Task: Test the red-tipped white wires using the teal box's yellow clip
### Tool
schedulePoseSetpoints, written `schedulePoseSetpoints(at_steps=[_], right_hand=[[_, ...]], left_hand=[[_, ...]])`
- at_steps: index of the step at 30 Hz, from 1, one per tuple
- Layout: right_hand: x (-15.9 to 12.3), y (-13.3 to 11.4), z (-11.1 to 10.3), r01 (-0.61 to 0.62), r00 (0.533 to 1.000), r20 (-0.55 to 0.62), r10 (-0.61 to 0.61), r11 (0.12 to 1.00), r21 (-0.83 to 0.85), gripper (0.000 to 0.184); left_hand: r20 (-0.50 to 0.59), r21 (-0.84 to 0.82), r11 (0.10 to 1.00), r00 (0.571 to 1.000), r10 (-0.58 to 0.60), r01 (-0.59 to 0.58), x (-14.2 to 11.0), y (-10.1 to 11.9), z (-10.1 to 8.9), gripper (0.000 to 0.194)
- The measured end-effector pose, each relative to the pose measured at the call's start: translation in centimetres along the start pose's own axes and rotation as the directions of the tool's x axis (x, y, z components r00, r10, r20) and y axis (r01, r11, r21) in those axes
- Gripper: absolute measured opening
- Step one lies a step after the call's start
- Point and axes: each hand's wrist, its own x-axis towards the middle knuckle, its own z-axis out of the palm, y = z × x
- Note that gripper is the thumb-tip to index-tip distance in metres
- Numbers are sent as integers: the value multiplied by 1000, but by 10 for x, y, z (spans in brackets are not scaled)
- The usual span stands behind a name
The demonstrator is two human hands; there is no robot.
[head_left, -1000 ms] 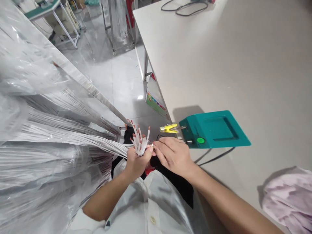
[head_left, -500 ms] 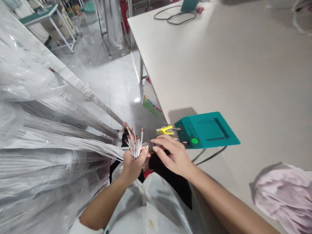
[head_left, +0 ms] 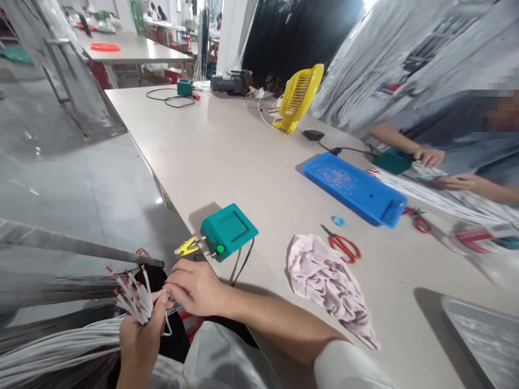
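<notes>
My left hand (head_left: 140, 343) is closed around a bundle of white wires (head_left: 135, 300) whose reddish tips fan upward. The rest of the wires run off to the lower left. Right beside it, my right hand (head_left: 197, 286) has its fingers bent together, thumb and fingertips meeting at the end of a single white wire by my left thumb. The exact tip is partly hidden by my fingers. Beyond my right hand, a green box (head_left: 233, 229) with a round green button sits at the table edge, and a yellow clip (head_left: 188, 247) is attached to its metal post.
On the table (head_left: 259, 189) lie a crumpled pink cloth (head_left: 320, 275), red-handled scissors (head_left: 344, 247) and a blue tray (head_left: 352, 189). A yellow fan (head_left: 300, 100) stands farther back. Across the table a co-worker's hands (head_left: 430, 156) handle white wires. A grey tray (head_left: 486, 340) is at lower right.
The view has swung right and up, bringing the fan, blue tray, scissors and co-worker into sight. My right fingers, apart before, have closed at the wire end by my left thumb.
</notes>
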Motion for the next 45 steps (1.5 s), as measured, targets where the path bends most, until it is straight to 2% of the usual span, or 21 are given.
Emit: schedulePoseSetpoints(at_steps=[2, 4, 7, 10, 13, 15, 17, 18, 20, 22, 25, 28, 30, 32, 34, 36, 39, 41, 43, 45], right_hand=[[0, 1, -3, 169, 985, 77, -154, 956, -241, 23], [0, 3, -5, 294, 955, 164, -249, 875, -384, 25], [0, 7, -9, 442, 895, 275, -351, 785, -435, 27], [-2, 11, -15, 517, 849, 357, -390, 751, -410, 27], [-6, 12, -22, 488, 857, 391, -334, 769, -413, 21], [-8, 11, -25, 387, 902, 344, -260, 840, -380, 19], [-9, 7, -25, 154, 970, 225, -95, 953, -262, 19], [-9, 5, -24, 14, 986, 166, 13, 987, -160, 20], [-8, 1, -18, -208, 974, 103, 200, 975, 72, 23], [-7, -2, -12, -280, 960, 93, 265, 929, 242, 21], [-7, -2, -8, -206, 979, 69, 194, 939, 277, 21], [-7, 2, -13, 12, 996, 86, -15, 999, 39, 21], [-6, 4, -17, 177, 980, 122, -159, 972, -155, 22], [-5, 4, -18, 263, 963, 135, -234, 928, -264, 24], [-5, 3, -15, 250, 967, 129, -220, 916, -314, 24], [-6, 3, -11, 225, 973, 132, -189, 904, -364, 24], [-8, 4, -8, 252, 965, 170, -199, 879, -404, 25], [-9, 6, -10, 265, 959, 203, -197, 880, -395, 23], [-9, 6, -13, 221, 964, 222, -144, 900, -376, 19], [-8, 5, -16, 103, 980, 193, -42, 942, -320, 16]], left_hand=[[53, 44, 998, 998, -46, 44, 1, -3, -1, 31], [35, 50, 997, 998, -59, 57, 2, -5, -1, 29], [-1, 69, 995, 997, -71, 71, 0, -6, 4, 26], [4, 81, 993, 996, -85, 85, -1, -4, 8, 25], [23, 92, 991, 995, -98, 96, -2, -2, 7, 31], [4, 82, 993, 996, -89, 89, -1, -1, 5, 35], [-33, 65, 997, 998, -48, 50, -1, 1, 3, 38], [-32, 62, 998, 999, -21, 23, -2, 2, 2, 39], [4, 69, 997, 1000, 27, -27, -2, 3, 1, 39], [56, 79, 995, 997, 55, -60, -3, 3, 1, 39], [112, 56, 994, 990, 83, -90, -4, 2, 1, 38], [169, 43, 992, 980, 106, -115, -4, 0, 0, 34], [184, 81, 989, 977, 107, -124, -4, -1, -1, 32], [184, 139, 984, 979, 87, -114, -2, -4, -1, 32], [167, 187, 979, 985, 48, -79, -1, -7, 0, 33], [97, 212, 977, 995, -7, -14, 0, -10, 3, 34], [17, 218, 974, 997, -71, 65, 0, -11, 7, 34], [14, 219, 972, 996, -84, 78, 1, -7, 7, 36], [10, 211, 974, 996, -84, 80, 3, -3, 4, 38], [13, 192, 979, 997, -75, 71, 5, 0, 2, 40]])
